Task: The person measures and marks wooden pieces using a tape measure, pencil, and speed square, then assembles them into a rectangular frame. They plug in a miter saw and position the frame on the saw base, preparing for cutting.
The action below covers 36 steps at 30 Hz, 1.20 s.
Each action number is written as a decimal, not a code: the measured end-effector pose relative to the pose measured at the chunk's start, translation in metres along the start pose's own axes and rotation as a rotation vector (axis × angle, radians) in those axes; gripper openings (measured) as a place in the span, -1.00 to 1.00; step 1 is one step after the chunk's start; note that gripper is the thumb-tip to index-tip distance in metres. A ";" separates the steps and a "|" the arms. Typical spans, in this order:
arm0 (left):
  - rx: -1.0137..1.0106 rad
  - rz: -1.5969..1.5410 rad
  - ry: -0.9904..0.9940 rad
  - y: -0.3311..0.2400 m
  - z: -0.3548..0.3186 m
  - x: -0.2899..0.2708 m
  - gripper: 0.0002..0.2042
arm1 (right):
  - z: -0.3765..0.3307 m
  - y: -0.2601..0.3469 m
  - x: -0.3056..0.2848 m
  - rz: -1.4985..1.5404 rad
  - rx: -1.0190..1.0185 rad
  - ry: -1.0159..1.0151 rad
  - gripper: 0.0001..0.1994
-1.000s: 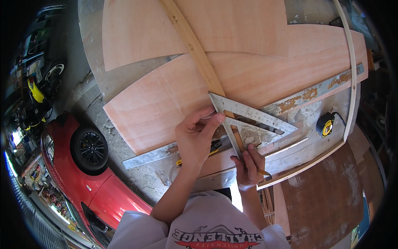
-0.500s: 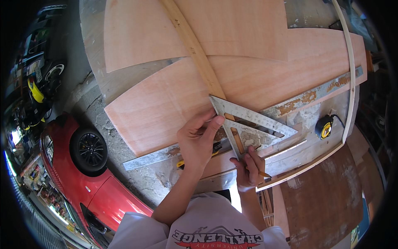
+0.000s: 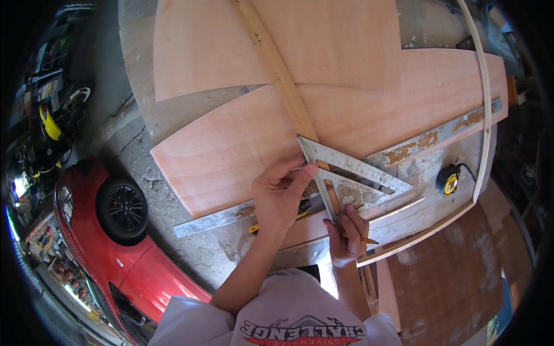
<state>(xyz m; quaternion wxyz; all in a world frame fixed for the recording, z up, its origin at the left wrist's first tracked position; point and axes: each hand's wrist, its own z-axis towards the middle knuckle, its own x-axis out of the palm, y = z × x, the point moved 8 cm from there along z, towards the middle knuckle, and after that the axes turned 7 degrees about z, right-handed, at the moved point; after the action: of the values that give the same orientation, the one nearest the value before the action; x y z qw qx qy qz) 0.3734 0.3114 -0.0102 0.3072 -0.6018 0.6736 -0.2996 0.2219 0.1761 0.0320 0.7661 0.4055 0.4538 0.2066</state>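
A metal triangular speed square (image 3: 353,192) is held up above the bench, one corner over the end of a long wooden strip (image 3: 281,78). My left hand (image 3: 279,193) pinches its left edge between thumb and fingers. Around its lower corner, my right hand (image 3: 348,233) is closed, with a pencil (image 3: 369,241) also tucked between the fingers. Beneath them a paint-spotted metal straightedge (image 3: 424,143) crosses a curved plywood panel (image 3: 231,141). A yellow and black utility knife (image 3: 302,209) lies partly hidden behind my left wrist.
Another plywood panel (image 3: 334,40) lies farther off, under the wooden strip. A tape measure (image 3: 448,181) sits at the right, inside a thin bent wooden strip (image 3: 483,81). Brown boards (image 3: 444,277) lie lower right. A red car (image 3: 144,265) stands on the left, near a motorcycle (image 3: 52,124).
The whole view has shifted slightly. Both hands keep their hold on the speed square, and the pencil has tilted a little in my right hand.
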 end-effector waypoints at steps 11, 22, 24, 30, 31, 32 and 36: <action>0.059 0.030 0.006 0.000 0.000 0.000 -0.73 | -0.007 0.000 0.000 -0.013 -0.010 0.010 -0.42; 0.079 0.019 0.015 -0.004 0.001 0.001 -0.74 | -0.008 -0.001 0.000 0.050 -0.030 -0.007 -0.38; 0.072 0.029 0.018 -0.003 0.001 0.001 -0.75 | -0.003 0.003 -0.007 0.070 -0.066 -0.068 -0.39; 0.063 0.044 0.013 -0.004 0.001 -0.001 -0.77 | 0.051 0.015 -0.038 0.051 -0.052 -0.006 -0.47; 0.043 0.043 0.020 -0.002 0.001 -0.001 -0.77 | 0.067 0.013 -0.042 0.132 -0.089 -0.060 -0.43; 0.045 0.070 0.021 -0.003 0.001 0.000 -0.76 | 0.080 0.015 -0.043 0.189 -0.093 -0.077 -0.32; 0.072 0.098 0.013 -0.004 0.002 0.000 -0.75 | 0.148 0.012 -0.024 0.243 -0.108 -0.042 -0.38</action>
<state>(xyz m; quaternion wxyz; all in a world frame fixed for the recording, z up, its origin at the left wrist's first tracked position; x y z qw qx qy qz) 0.3772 0.3108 -0.0087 0.3385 -0.5547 0.6931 -0.3121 0.3380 0.1030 0.0929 0.7654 0.4201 0.3734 0.3135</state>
